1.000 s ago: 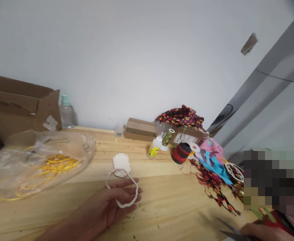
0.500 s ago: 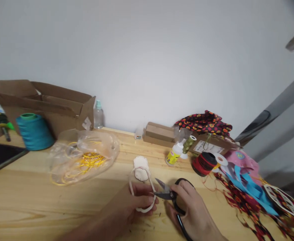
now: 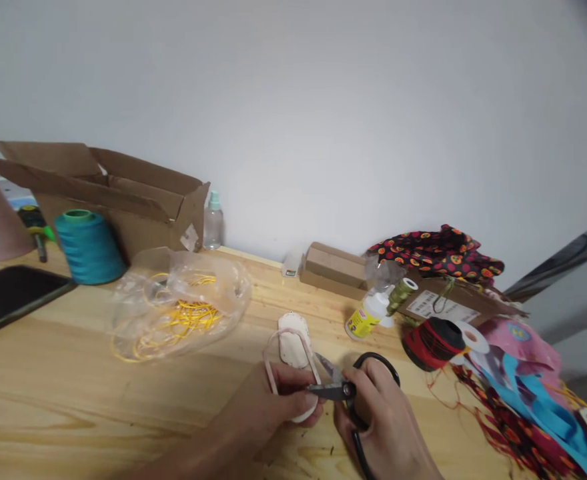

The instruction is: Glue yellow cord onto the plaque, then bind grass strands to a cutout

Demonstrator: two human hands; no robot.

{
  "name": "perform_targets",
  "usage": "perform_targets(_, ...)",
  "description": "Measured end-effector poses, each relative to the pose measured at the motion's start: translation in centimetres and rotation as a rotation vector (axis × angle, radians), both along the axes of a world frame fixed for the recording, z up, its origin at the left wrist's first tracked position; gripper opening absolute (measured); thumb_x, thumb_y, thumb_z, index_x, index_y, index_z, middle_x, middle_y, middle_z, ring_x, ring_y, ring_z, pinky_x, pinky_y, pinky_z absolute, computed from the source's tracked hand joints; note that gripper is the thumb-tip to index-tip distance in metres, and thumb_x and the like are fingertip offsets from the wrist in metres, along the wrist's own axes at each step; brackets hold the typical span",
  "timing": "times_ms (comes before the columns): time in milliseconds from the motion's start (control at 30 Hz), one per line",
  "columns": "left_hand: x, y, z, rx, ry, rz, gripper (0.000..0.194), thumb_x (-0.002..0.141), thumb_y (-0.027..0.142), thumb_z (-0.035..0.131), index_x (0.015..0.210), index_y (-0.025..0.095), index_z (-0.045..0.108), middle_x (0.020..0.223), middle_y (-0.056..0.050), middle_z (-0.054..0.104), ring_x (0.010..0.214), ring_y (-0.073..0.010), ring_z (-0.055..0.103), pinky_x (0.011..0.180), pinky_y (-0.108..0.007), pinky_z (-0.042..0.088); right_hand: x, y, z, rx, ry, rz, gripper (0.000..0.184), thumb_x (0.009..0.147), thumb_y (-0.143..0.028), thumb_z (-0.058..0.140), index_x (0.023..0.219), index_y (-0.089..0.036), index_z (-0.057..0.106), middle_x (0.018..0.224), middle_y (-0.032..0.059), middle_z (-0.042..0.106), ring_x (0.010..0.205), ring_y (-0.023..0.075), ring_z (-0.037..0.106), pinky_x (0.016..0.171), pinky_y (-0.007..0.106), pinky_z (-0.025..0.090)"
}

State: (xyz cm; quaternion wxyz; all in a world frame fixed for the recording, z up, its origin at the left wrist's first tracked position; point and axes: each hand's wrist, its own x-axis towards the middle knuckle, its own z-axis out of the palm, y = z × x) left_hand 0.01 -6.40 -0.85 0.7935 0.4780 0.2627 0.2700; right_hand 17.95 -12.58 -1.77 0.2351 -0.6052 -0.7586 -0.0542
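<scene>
My left hand (image 3: pixel 268 403) grips a thin pale pink loop of strip (image 3: pixel 269 363), which runs around a white oval piece (image 3: pixel 293 343) lying partly under the fingers. My right hand (image 3: pixel 383 423) holds black-handled scissors (image 3: pixel 346 390) with its fingers through the handles. The steel blades stand open in a narrow V right at my left fingertips. I cannot tell whether the loop lies between them. Both hands are over the wooden table (image 3: pixel 48 407).
Beyond my hands stand a glue bottle (image 3: pixel 366 317) and a red-and-black spool (image 3: pixel 432 343). Blue ribbon and patterned trim (image 3: pixel 523 413) lie to the right. To the left are a plastic bag of yellow cord (image 3: pixel 178 307), a teal thread cone (image 3: pixel 89 248) and an open cardboard box (image 3: pixel 123 193).
My right hand has come in from the lower right with the scissors, bringing the blades up to the loop. The view has swung, shifting the table items rightward.
</scene>
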Motion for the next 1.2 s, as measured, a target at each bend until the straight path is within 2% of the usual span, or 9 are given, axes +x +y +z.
perform_targets(167, 0.6, -0.9, -0.3, -0.237, -0.056, 0.05, 0.018, 0.052, 0.026, 0.074, 0.061, 0.012, 0.068, 0.058, -0.002, 0.061, 0.053, -0.0112, 0.05, 0.057, -0.024, 0.038, 1.0, 0.3, 0.2, 0.072, 0.06, -0.123, 0.022, 0.067, -0.013, 0.053, 0.088, -0.018, 0.053, 0.072, 0.0027, 0.045, 0.064, 0.0163, 0.047, 0.054, 0.027, 0.042)
perform_targets(267, 0.7, -1.2, -0.4, -0.328, -0.073, 0.094, 0.022, 0.048, 0.023, 0.077, 0.065, 0.012, 0.068, 0.064, -0.005, 0.064, 0.058, -0.0124, 0.054, 0.061, -0.024, 0.039, 1.3, -0.1, 0.2, 0.104, 0.142, -0.097, 0.019, 0.069, -0.015, 0.053, 0.088, -0.018, 0.052, 0.072, 0.002, 0.044, 0.063, 0.015, 0.047, 0.054, 0.026, 0.042)
perform_targets(400, 0.4, -0.9, -0.1, -0.254, -0.077, 0.08, 0.014, 0.05, 0.02, 0.074, 0.058, 0.011, 0.066, 0.056, -0.002, 0.059, 0.053, -0.0085, 0.049, 0.056, -0.02, 0.036, 0.8, -0.8, 0.0, 0.039, 0.109, 0.003, 0.024, 0.066, -0.007, 0.05, 0.087, -0.019, 0.054, 0.071, 0.0017, 0.044, 0.064, 0.0156, 0.047, 0.052, 0.025, 0.039)
perform_targets(567, 0.2, -0.6, 0.1, -0.216, 0.006, 0.104, 0.018, 0.049, 0.012, 0.072, 0.067, 0.013, 0.069, 0.059, -0.001, 0.063, 0.06, -0.0121, 0.053, 0.061, -0.022, 0.037, 0.1, -0.9, 0.1, -0.027, 0.045, -0.017, 0.032, 0.061, -0.002, 0.049, 0.086, -0.02, 0.055, 0.073, 0.0022, 0.046, 0.069, 0.0169, 0.047, 0.056, 0.027, 0.038)
perform_targets(767, 0.3, -0.6, -0.3, -0.152, 0.028, 0.065, 0.017, 0.049, 0.02, 0.073, 0.064, 0.012, 0.067, 0.058, 0.001, 0.06, 0.059, -0.0105, 0.051, 0.061, -0.021, 0.036, 0.1, -0.8, 0.1, 0.043, -0.017, -0.032, 0.03, 0.06, -0.004, 0.05, 0.085, -0.02, 0.055, 0.072, 0.0027, 0.047, 0.068, 0.0175, 0.046, 0.054, 0.026, 0.037)
perform_targets(1067, 0.4, -0.9, 0.0, -0.255, 0.014, 0.118, 0.024, 0.044, 0.022, 0.077, 0.065, 0.013, 0.068, 0.055, 0.0, 0.06, 0.059, -0.0101, 0.053, 0.061, -0.02, 0.039, 0.1, -0.2, -0.1, 0.109, -0.086, -0.075, 0.024, 0.057, -0.005, 0.048, 0.075, -0.018, 0.056, 0.067, 0.0026, 0.046, 0.062, 0.0165, 0.044, 0.049, 0.024, 0.034)
perform_targets(1200, 0.5, -1.5, 0.0, -0.329, -0.026, 0.094, 0.029, 0.04, 0.019, 0.079, 0.066, 0.013, 0.068, 0.053, 0.0, 0.062, 0.056, -0.0117, 0.056, 0.058, -0.021, 0.042, 1.3, 0.2, 0.1, 0.164, -0.056, -0.19, 0.02, 0.061, -0.01, 0.051, 0.078, -0.019, 0.057, 0.067, 0.0017, 0.047, 0.058, 0.0148, 0.045, 0.049, 0.024, 0.036)
